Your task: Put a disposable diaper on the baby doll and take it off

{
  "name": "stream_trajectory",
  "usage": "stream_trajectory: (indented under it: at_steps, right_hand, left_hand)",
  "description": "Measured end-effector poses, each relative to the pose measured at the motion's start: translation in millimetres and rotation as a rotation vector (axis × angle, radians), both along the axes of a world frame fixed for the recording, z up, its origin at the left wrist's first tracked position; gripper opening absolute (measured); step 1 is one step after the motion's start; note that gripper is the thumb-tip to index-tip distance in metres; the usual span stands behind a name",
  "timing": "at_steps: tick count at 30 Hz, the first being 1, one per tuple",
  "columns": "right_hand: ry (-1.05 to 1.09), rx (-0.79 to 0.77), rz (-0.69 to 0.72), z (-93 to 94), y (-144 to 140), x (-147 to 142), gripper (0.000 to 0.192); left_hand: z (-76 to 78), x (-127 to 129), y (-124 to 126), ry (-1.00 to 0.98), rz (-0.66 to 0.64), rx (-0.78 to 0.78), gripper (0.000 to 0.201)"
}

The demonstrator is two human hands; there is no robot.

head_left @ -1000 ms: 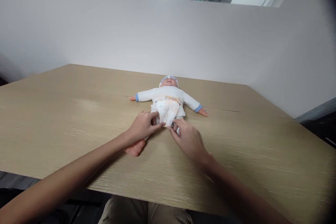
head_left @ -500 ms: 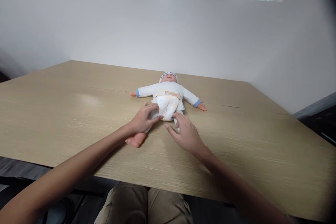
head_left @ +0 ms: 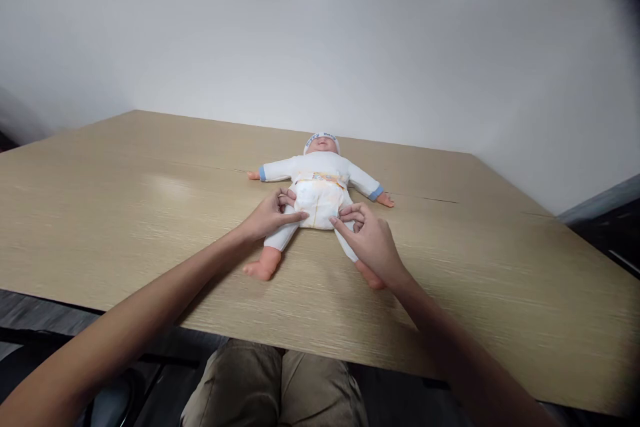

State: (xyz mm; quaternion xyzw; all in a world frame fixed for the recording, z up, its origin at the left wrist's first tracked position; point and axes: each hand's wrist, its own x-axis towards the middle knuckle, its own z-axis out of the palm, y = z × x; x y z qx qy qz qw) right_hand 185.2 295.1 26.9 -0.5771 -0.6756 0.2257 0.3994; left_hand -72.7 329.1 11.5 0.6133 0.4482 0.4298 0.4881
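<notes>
Between left hand [head_left: 267, 215] and right hand [head_left: 374, 242] — doll's diaper [head_left: 319, 203], touching both

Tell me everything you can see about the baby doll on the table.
The baby doll lies face up on the wooden table, head away from the person, arms spread wide. It wears a white long-sleeved top with blue cuffs, a white cap with a blue band, white leggings and a white diaper with a coloured waistband. Its bare feet look like peach plastic. The left hand and right hand touch the diaper's sides at the hips.
</notes>
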Motion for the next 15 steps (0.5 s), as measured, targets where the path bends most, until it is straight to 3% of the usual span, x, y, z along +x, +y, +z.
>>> stream_trajectory:
  at_steps: [4,7,15]
  right_hand:
    - [-0.092,0.006,0.024,6.1,-5,-4,0.026]
    - [-0.172,0.033,0.069,4.7,-4,-9,0.024]
    - [-0.111,0.124,0.016,-8.5,0,-4,0.028]
  left_hand:
    - [2.2,-2,-2,0.232,-0.003,0.121,0.047]
    - [5.3,-1,1,0.283,-0.07,0.109,0.045]
    - [23.4,-8,3,-0.046,-0.218,-0.261,0.043]
